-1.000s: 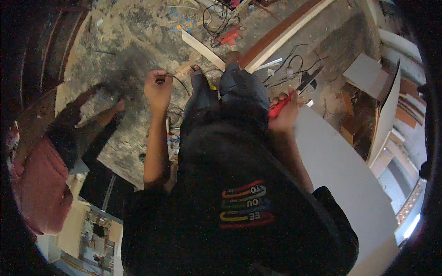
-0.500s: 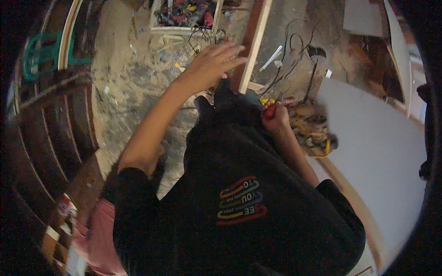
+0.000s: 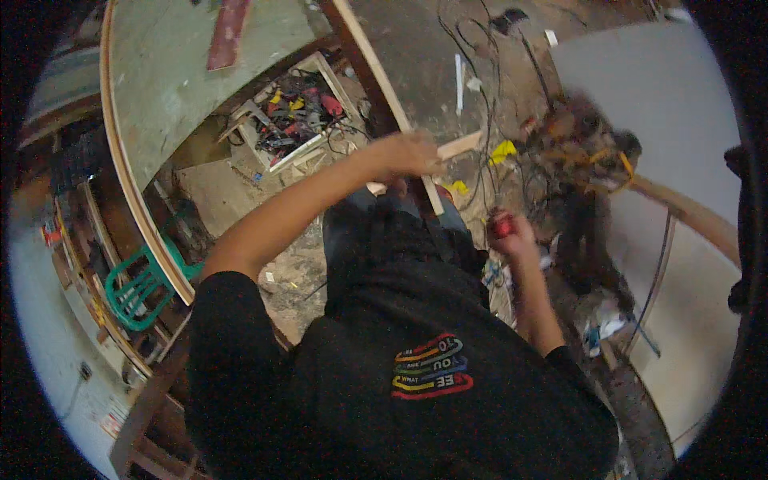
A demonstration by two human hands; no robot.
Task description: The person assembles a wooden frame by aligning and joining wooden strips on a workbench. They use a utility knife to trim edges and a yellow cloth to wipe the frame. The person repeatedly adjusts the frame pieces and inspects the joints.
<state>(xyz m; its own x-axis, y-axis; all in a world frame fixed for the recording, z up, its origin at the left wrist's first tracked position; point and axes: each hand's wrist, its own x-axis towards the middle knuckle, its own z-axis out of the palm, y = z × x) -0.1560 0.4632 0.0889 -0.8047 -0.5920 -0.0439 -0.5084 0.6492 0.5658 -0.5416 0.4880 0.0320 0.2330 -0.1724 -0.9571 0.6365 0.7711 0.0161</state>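
Note:
A long wooden board (image 3: 375, 84), dark brown on its face with a pale edge, runs from the far side down to my lap. My left hand (image 3: 406, 156) lies across it near its close end, with fingers over the pale edge and thumb on the near side; motion blurs it a little. To the right of the board, my right hand (image 3: 516, 238) is closed around a red-handled tool (image 3: 503, 225). The tool's working end is too blurred to make out.
A wooden tray (image 3: 310, 147) of jumbled tools and cords sits beyond my left forearm. Black cables (image 3: 488, 88) trail over the floor. At right are a blurred pile of tools (image 3: 580, 136) and a large white panel (image 3: 664, 88). A green plastic chair (image 3: 138, 292) stands at left.
The view has swung, bringing the tool tray and green chair lower in the picture. My left hand has gone from spread fingers beside the board to over it. The right hand still holds the red-handled tool.

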